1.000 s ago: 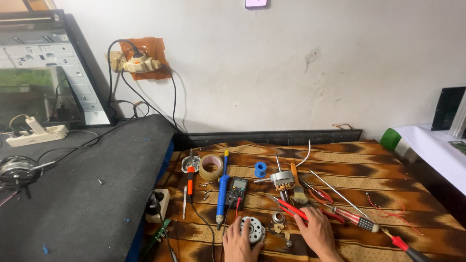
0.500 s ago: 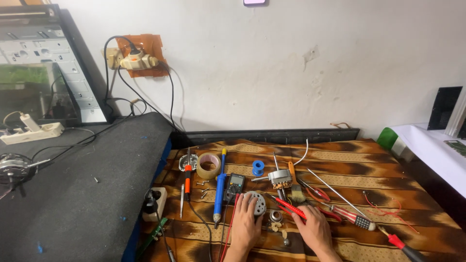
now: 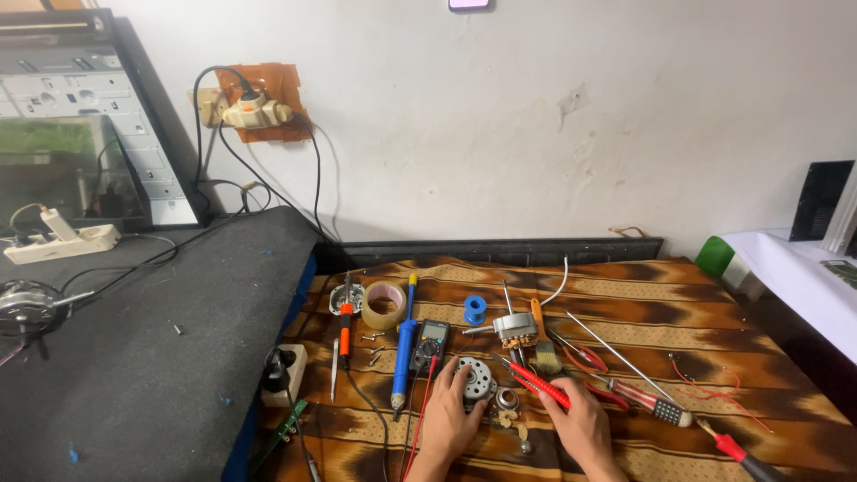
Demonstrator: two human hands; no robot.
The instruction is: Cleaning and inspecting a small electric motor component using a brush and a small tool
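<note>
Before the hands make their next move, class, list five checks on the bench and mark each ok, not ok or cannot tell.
1. Left hand touches the round metal motor part: ok.
2. Right hand rests beside the red-handled pliers: ok; whether it grips them: cannot tell.
3. Small metal ring lies between the hands: ok.
4. Soldering iron lies apart from both hands: ok; whether it is hot: cannot tell.
5. Loose screws gathered in a container: not ok, scattered on the cloth.

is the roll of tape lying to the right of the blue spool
No, the roll of tape lies left of the blue spool, with the blue soldering iron between them.
</note>
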